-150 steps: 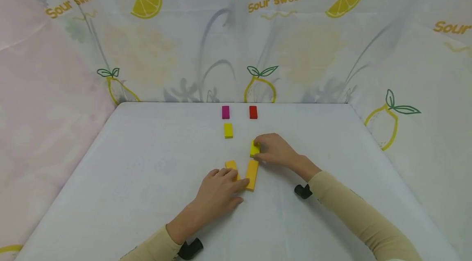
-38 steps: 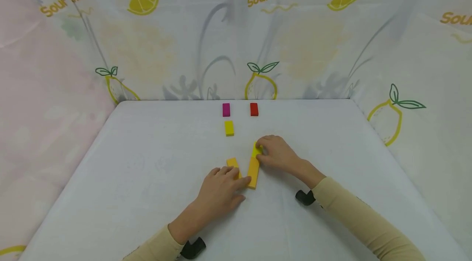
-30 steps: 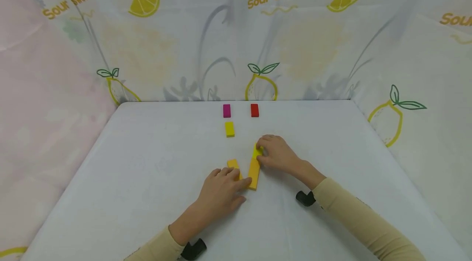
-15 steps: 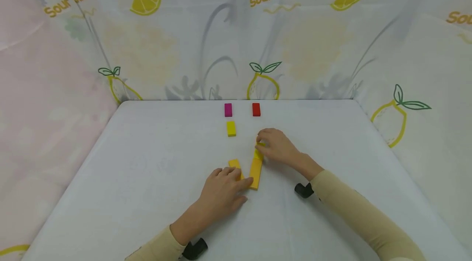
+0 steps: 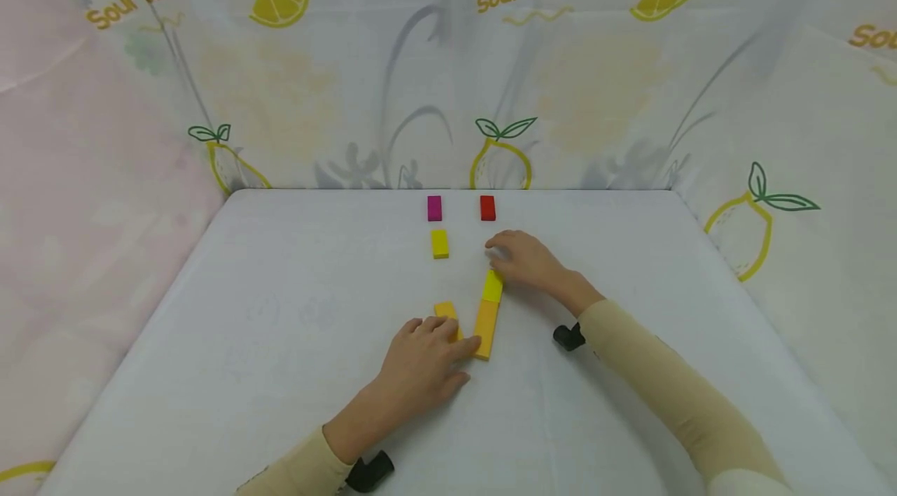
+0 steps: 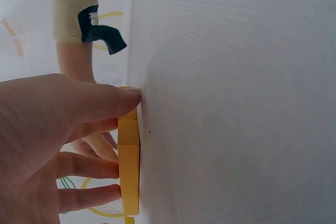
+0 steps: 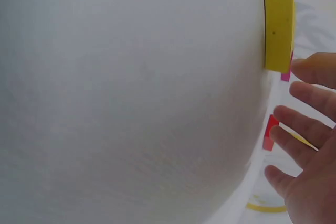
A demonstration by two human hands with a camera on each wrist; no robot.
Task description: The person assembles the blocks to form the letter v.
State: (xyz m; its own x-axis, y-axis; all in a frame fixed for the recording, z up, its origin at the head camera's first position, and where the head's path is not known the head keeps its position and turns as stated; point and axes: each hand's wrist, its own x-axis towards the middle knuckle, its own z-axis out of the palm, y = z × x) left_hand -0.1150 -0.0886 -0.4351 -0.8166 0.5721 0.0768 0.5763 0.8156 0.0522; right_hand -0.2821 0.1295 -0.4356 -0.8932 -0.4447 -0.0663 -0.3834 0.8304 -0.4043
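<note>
My left hand [image 5: 423, 360] rests with extended fingers on two long orange blocks. One orange block [image 5: 445, 310] is partly hidden under the fingers; the index fingertip touches the near end of the other orange block [image 5: 487, 328]. In the left wrist view the thumb lies beside an orange block [image 6: 129, 177]. A shorter yellow block [image 5: 493, 286] sits end to end with the right orange block, in line with it. Just beyond that yellow block hovers my right hand [image 5: 529, 261], fingers loosely bent and holding nothing. In the right wrist view its fingers are spread near the yellow block [image 7: 279, 22].
A second yellow block [image 5: 439, 244] lies farther back on the left. Behind it, near the table's [image 5: 315, 262] far edge, are a magenta block [image 5: 434, 208] and a red block [image 5: 487, 208]. A lemon-print cloth [image 5: 448, 68] hangs behind the table.
My right hand, which pinched the yellow block and brought it against the orange block's far end, has let go and moved away toward the back. My left hand has stayed in place.
</note>
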